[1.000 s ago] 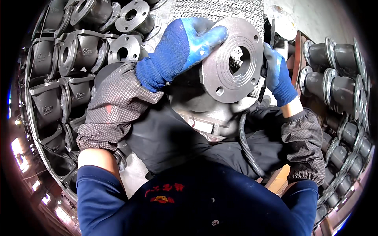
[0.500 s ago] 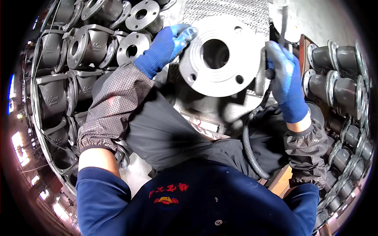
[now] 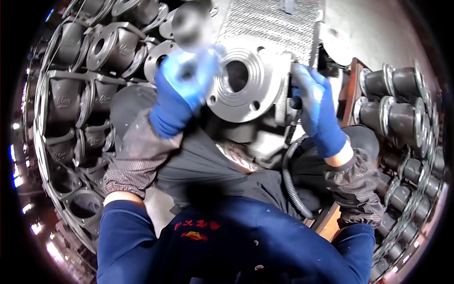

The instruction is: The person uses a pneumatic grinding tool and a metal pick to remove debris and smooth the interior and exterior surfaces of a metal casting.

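A bare-metal valve body (image 3: 272, 80) stands before me between my knees. Its round flange faces up, with a dark central bore, grooved rings and bolt holes. My left hand (image 3: 184, 78), in a blue glove, is at the flange's left edge, smeared by motion. Its fingers do not show clearly, so I cannot tell whether it touches the rim. On the other side, my gloved right hand (image 3: 314, 102) has its fingers closed over the upright side flange (image 3: 283, 90). A small dark knob (image 3: 295, 102) shows beside that hand.
Grey flanged valve castings (image 3: 66, 97) are stacked at left; more flanged castings (image 3: 395, 120) line the right. A textured metal plate (image 3: 272, 26) lies behind the valve body. A dark corrugated hose (image 3: 294, 182) runs over my right leg. A blurred grey shape (image 3: 191, 26) shows above my left hand.
My left hand has moved down and left from the flange's upper rim and is now blurred. The valve body and right hand appear farther left in view; the right hand keeps its hold.
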### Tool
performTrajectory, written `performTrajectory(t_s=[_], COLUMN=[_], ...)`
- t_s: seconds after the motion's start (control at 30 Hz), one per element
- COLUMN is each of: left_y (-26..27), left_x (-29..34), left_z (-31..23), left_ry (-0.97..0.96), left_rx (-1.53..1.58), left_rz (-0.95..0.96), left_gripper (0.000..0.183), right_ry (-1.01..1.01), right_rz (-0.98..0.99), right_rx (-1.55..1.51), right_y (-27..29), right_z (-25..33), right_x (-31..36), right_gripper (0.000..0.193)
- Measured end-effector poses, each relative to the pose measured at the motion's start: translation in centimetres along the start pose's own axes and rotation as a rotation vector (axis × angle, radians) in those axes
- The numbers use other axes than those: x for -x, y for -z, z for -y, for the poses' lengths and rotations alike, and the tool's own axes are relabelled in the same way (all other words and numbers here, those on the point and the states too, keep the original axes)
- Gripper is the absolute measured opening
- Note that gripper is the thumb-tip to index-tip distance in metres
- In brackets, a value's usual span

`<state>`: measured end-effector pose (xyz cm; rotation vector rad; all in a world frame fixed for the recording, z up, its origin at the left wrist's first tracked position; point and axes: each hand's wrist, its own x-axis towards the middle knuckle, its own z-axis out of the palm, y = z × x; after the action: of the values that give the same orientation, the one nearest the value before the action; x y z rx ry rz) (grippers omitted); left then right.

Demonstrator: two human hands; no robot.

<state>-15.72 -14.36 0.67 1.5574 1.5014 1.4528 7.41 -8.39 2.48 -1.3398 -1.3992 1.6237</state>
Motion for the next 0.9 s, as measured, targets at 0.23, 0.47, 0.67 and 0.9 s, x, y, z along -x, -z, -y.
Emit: performTrajectory(t_s=[0.23, 0.47, 0.67, 0.9], left_y=[4.0, 3.1, -0.2, -1.8], left_x=[-0.9, -0.3, 1.3, 1.1], left_z=[0.9, 0.0, 0.0, 2.7], left_ry=[0.24, 0.08, 0.096, -0.375], left_rx=[0.004, -0.131, -0.054, -0.407], left_rz=[-0.195, -0.178, 0.193, 0.329], left_gripper=[0.036, 0.028, 0.045, 0.049], right_ry=[0.151, 0.096, 0.054, 0.142], right_rz=[0.083, 0.055, 0.026, 0.1], right_rx=[0.125, 0.01, -0.078, -0.081], right_y=[-0.4, -1.1, -1.6, -2.9], right_z=[-0.9, 0.2, -0.1, -0.2], right_x=[0.1, 0.4, 0.0, -1.0], right_gripper=[0.031, 0.028, 0.027, 0.025])
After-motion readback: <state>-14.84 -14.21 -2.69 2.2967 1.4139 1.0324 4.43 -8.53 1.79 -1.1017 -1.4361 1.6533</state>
